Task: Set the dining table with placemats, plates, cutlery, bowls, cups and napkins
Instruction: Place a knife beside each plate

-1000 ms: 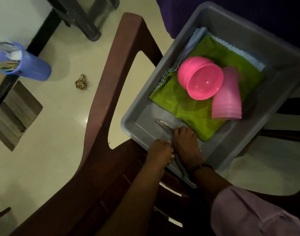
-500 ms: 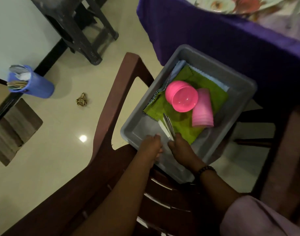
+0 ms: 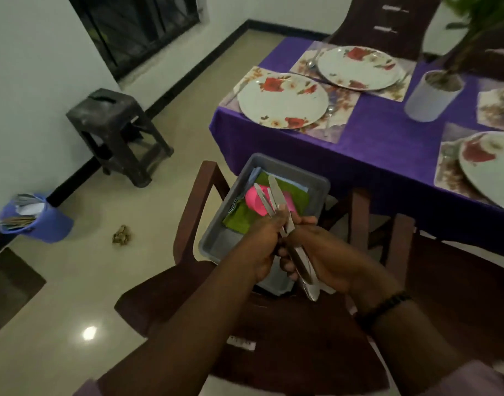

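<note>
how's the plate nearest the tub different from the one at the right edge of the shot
The near-left plate shows whole on its placemat; the right-edge plate is cut off by the frame. The near-left plate has a spoon beside it; none is clear by the other. Both are white, with red flowers, on floral placemats.

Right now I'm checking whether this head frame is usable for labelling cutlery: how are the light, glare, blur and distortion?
Head view: dim overall. A bright glare spot sits on the floor tiles. Wide-angle bending curves the table edge and walls. The knives in both hands, left hand and right hand, look slightly smeared. The grey tub interior is shadowed.
</note>
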